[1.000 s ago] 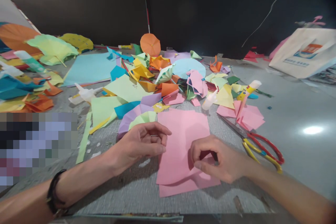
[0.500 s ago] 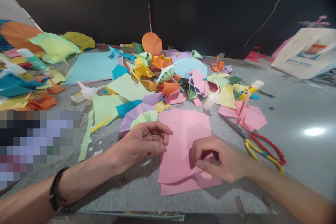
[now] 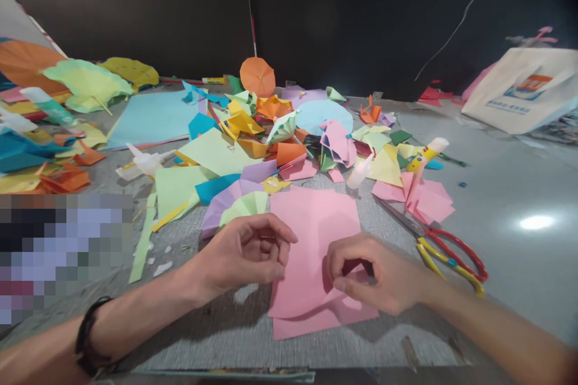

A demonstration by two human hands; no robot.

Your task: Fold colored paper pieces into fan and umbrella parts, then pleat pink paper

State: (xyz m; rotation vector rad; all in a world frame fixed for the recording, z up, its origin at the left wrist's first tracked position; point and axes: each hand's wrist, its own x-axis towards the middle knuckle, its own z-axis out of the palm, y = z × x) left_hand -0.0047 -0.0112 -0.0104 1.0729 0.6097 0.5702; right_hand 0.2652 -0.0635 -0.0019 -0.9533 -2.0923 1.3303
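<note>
A pink paper sheet [image 3: 311,234] lies on the grey table [image 3: 226,325] in front of me, on top of a second pink sheet. My left hand [image 3: 244,249] hovers at the sheet's left edge with its fingers curled and pinched on a thin metal pin I can barely make out. My right hand [image 3: 374,274] rests on the sheet's lower right part, thumb and fingers pinching a raised fold of the pink paper.
Red and yellow scissors [image 3: 447,249] lie right of my hand. A heap of coloured paper scraps [image 3: 280,132], a glue stick [image 3: 427,153] and glue bottles [image 3: 144,162] fill the middle. Paper umbrellas [image 3: 85,81] lie far left, a white bag [image 3: 524,90] far right.
My left hand has lifted slightly off the table and curled its fingers tighter. My right hand and the pink sheet stay in place.
</note>
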